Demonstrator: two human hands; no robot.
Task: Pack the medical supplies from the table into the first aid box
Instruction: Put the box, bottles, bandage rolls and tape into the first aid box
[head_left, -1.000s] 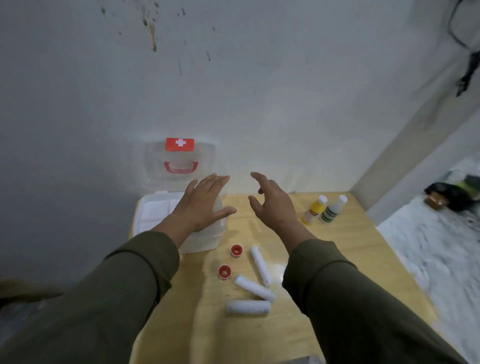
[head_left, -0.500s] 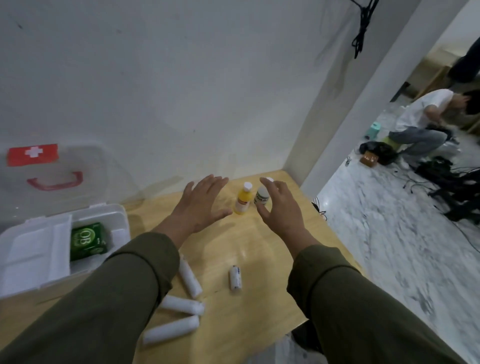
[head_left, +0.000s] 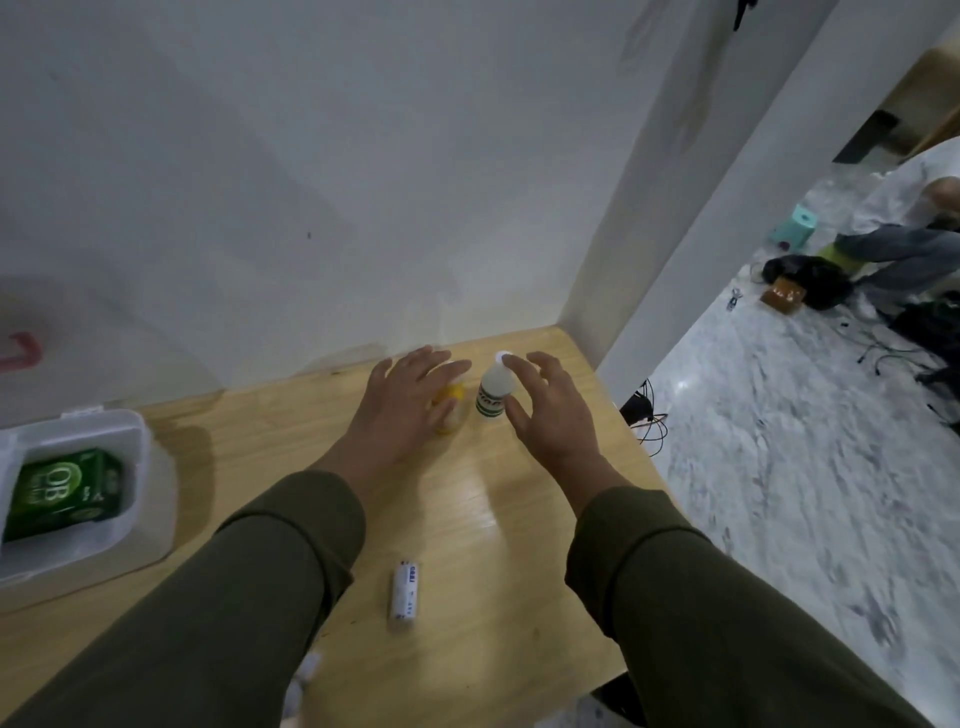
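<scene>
A: What do the supplies look like, and where are they?

B: Two small bottles stand at the tabletop's (head_left: 467, 519) far edge by the wall: one yellow bottle (head_left: 451, 410), one white bottle (head_left: 493, 395) with a green label and white cap. Your left hand (head_left: 400, 410) covers the yellow one, your right hand (head_left: 550, 415) reaches the white one; fingers spread, neither clearly gripping.

A: Anything else?

B: One white roll (head_left: 405, 594) lies near you. The first aid box (head_left: 78, 499) sits left, lid up, holding one green packet (head_left: 65, 491).
</scene>
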